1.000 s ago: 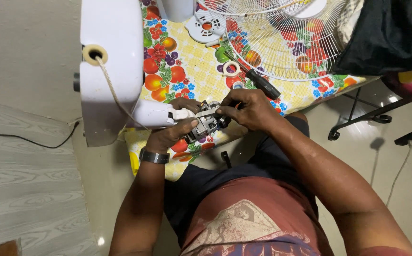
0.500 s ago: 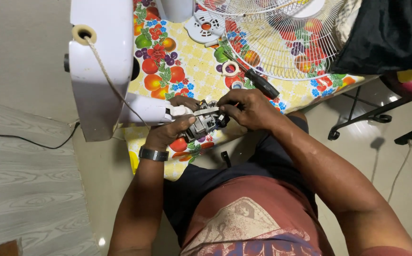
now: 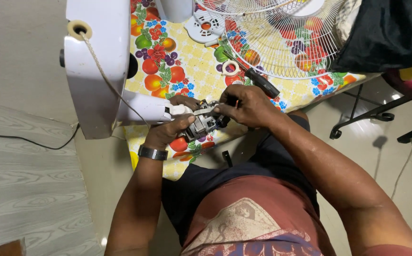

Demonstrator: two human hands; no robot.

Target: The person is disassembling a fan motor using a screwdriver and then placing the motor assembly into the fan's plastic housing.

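- The white fan base [image 3: 97, 71] sits lower and more to the right in view than a second ago, with its cord hole [image 3: 79, 29] now near the top edge; the head has shifted, the base itself seems to rest where it was on the table's edge.
- The hands have barely moved, so the work on the small motor [image 3: 201, 124] goes on at the same spot, at the end of the base's white neck [image 3: 144, 108], just off the front edge of the table [image 3: 192, 76].
- The left hand [image 3: 168, 130] is clamped around the motor from below, thumb over the neck's end.
- The right hand [image 3: 246, 105] is closed, fingertips pinching a small pale part against the motor's top; what it is I cannot tell.
- A screwdriver [image 3: 258, 80] lies just behind the right hand.
- No real container shows; the fan grille [image 3: 286, 33] lies dish-like on the fruit-print cloth with nothing in it.
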